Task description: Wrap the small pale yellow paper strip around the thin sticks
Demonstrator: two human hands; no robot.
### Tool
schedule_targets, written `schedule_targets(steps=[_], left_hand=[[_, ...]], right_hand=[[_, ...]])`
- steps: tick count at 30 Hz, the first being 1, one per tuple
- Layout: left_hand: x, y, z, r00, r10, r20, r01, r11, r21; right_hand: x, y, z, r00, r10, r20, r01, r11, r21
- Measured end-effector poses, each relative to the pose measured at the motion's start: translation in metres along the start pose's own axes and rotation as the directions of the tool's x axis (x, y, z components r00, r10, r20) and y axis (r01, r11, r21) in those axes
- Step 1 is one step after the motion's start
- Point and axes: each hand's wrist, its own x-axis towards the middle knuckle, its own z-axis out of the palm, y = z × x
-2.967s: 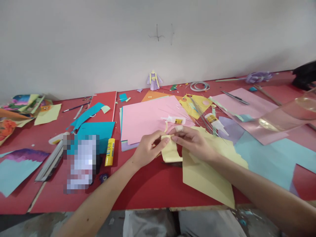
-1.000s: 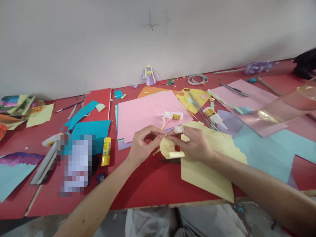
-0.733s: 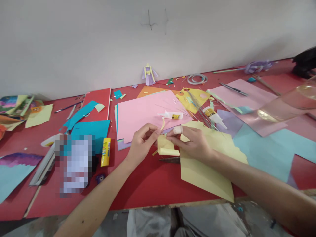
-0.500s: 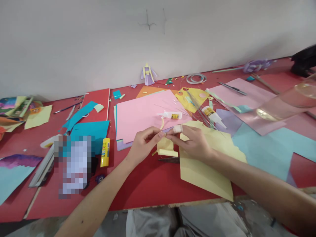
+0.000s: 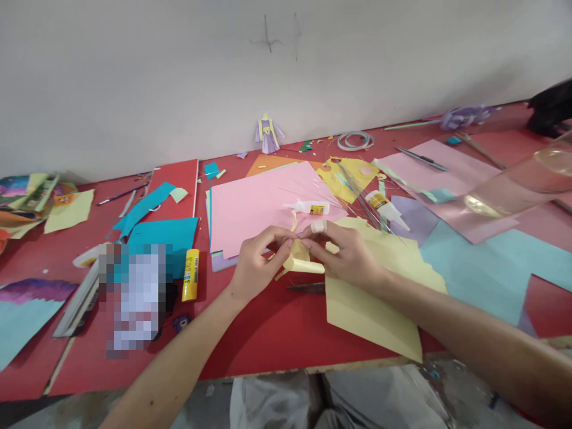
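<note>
Yellow paper piece (image 5: 300, 260) — pinched, both hands

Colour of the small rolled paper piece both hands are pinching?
Pale yellow; the rolled paper piece shows best in the head view.

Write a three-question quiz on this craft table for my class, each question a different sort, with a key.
1. True or false: both hands pinch the small yellow paper piece.
2. Which lies nearest the left hand? A. glue stick B. paper doll C. wire coil
3. Fill in: the glue bottle lies on the ____ sheet.

Key
1. True: the left hand and right hand meet on it, above the red table.
2. A
3. pink
</note>
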Motion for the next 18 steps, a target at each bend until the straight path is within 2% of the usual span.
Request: schedule_targets(steps=[6,18], left_hand=[[-0.0014,0.0023,-0.0001,1.0,0.006,0.017,-0.007,0.999,0.041],[-0.0024,0.0013,0.001,0.999,0.048,0.024,-0.05,0.992,0.117]], right_hand=[[0.0021,0.0029,-0.0007,0.995,0.1,0.032,-0.102,0.992,0.075],[0.0052,0.0001,-0.0016,0.967,0.215,0.139,-0.24,0.949,0.204]])
